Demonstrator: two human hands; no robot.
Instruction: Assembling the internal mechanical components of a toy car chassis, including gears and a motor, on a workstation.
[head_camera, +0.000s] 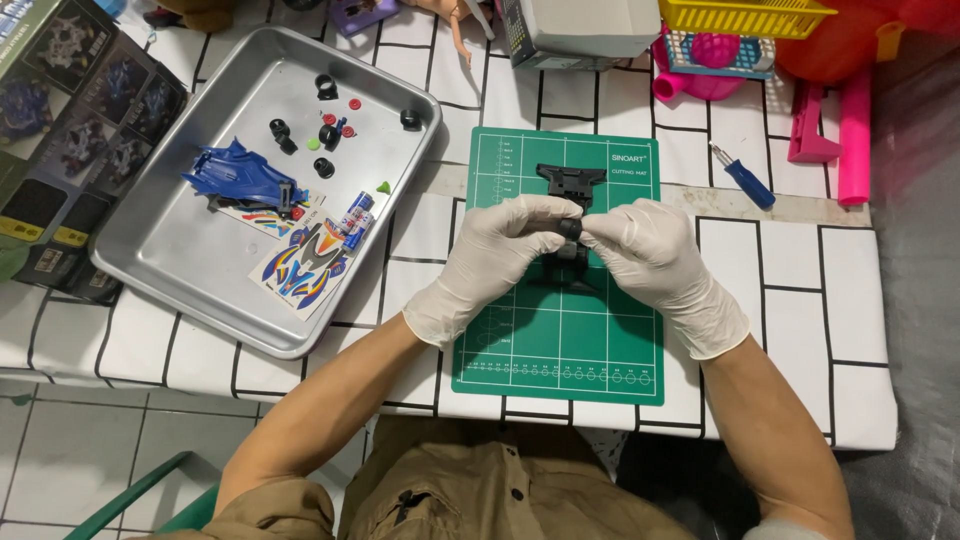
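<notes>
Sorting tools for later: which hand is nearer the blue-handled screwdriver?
Right. The right hand is on the green cutting mat, left of the blue-handled screwdriver; the left hand lies farther left.

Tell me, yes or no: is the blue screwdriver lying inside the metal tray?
No, the blue screwdriver lies on the tablecloth to the right of the green cutting mat, far from the metal tray.

A white surface (780, 300) with black brick-pattern lines stands over a grey tiled floor (90, 450), evenly lit from above
</notes>
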